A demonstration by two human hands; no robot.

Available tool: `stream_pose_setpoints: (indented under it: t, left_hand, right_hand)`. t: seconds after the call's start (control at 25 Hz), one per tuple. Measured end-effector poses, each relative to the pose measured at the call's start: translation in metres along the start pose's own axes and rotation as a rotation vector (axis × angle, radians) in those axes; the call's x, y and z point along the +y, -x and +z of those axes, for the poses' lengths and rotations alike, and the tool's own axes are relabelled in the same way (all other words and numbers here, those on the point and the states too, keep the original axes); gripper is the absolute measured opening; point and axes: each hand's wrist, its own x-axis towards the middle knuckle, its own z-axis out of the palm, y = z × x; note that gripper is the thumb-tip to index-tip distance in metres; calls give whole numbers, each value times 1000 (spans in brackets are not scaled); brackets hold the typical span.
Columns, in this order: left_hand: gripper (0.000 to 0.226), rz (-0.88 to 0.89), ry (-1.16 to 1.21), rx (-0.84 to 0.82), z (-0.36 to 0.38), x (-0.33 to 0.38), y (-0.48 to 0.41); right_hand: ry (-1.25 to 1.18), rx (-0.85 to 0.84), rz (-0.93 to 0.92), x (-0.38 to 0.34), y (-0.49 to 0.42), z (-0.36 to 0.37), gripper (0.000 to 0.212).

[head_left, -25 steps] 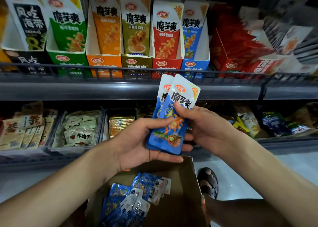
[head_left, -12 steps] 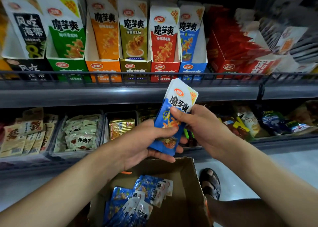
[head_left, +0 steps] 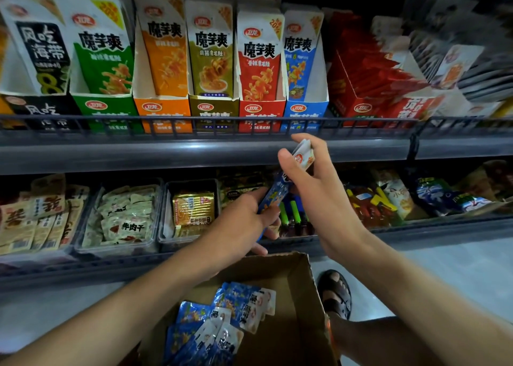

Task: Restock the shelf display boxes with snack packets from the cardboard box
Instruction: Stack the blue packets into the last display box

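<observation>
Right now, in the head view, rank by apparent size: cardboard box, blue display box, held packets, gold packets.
1. The cardboard box, largest, though nearest the camera.
2. The blue display box.
3. The held packets and gold packets: unranked, since the held ones show edge-on and partly hidden.

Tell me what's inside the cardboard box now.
Loose blue packets lie heaped toward the left of the box; its right side shows bare cardboard. Anything under the heap is covered, and the near end is out of frame.
</observation>
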Motion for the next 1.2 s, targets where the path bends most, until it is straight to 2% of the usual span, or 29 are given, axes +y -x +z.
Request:
stream_pose_setpoints:
  t: [0.2, 0.4, 0.6, 0.68, 0.76, 0.88, 1.0, 1.2]
  left_hand:
    - [33, -1, -81, 20, 0, -7, -6]
    - [46, 31, -231, 43, -1, -6, -11]
    - [26, 23, -239, 7, -6, 4, -13]
    - [18, -2, -194, -36, -19, 12, -13]
    - [12, -20, -176, -145, -35, 20, -12]
    - [13, -84, -233, -384, -52, 27, -7]
    - [22, -81, -263, -444, -57, 32, -7]
    - [27, -4, -173, -408, -54, 47, -15]
  right_hand:
    - [-111, -10, 48, -1, 3, 2, 29]
    - [-186, 21, 69, -4, 3, -2, 27]
    - [-60, -7, 52, -8, -3, -10, 28]
    - [99, -85, -23, -18, -12, -26, 29]
    - [239, -203, -78, -29, -20, -44, 26]
    - [270, -399, -47, -34, -21, -60, 20]
    - [276, -513, 9, -30, -17, -60, 24]
    - [207, -298, -88, -28, -15, -60, 15]
